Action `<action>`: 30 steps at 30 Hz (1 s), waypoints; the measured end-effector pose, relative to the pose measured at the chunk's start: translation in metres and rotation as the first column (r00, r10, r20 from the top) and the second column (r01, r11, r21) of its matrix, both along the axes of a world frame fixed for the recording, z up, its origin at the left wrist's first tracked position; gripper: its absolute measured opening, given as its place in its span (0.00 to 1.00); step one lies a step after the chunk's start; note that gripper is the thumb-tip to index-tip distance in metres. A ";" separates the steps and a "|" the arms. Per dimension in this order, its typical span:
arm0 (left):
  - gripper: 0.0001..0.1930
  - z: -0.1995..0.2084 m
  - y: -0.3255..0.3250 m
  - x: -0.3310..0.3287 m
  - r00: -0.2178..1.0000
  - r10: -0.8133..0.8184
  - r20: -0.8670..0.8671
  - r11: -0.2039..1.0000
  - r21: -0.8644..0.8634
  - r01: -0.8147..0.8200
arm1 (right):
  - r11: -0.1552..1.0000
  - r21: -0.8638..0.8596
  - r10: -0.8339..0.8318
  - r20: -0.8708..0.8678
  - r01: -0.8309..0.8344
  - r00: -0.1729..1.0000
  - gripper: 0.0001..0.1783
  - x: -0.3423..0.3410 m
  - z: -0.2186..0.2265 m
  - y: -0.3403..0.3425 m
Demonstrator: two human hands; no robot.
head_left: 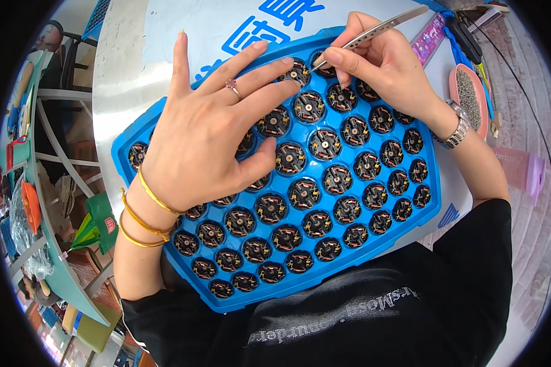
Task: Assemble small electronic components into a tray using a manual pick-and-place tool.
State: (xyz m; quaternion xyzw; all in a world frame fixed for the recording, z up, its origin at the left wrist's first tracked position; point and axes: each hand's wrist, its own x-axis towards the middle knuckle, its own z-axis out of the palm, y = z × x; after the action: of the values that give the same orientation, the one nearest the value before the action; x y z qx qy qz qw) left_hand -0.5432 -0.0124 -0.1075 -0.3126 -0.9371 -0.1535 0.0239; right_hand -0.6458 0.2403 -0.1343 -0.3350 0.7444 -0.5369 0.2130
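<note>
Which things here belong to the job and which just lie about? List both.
In the job:
tweezers, in the right grip
blue tray
black round parts
probably the pink dish of small pieces

Apparently lying about:
green packet
translucent pink cup
orange object

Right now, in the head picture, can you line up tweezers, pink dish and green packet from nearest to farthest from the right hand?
1. Tweezers: held in the right hand.
2. Pink dish: to its right.
3. Green packet: far left side.
</note>
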 end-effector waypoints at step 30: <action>0.28 -0.040 -0.005 -0.003 0.973 -0.049 -0.225 0.951 0.286 0.114 | 0.979 0.065 -0.196 0.031 0.194 0.980 0.06 0.003 -0.011 0.015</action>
State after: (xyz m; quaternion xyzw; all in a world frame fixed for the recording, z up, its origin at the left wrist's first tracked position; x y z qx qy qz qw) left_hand -0.5460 -0.0171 -0.1477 -0.3587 -0.8815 -0.2586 0.1656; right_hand -0.6425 0.2550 -0.1451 -0.2436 0.7859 -0.5380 0.1832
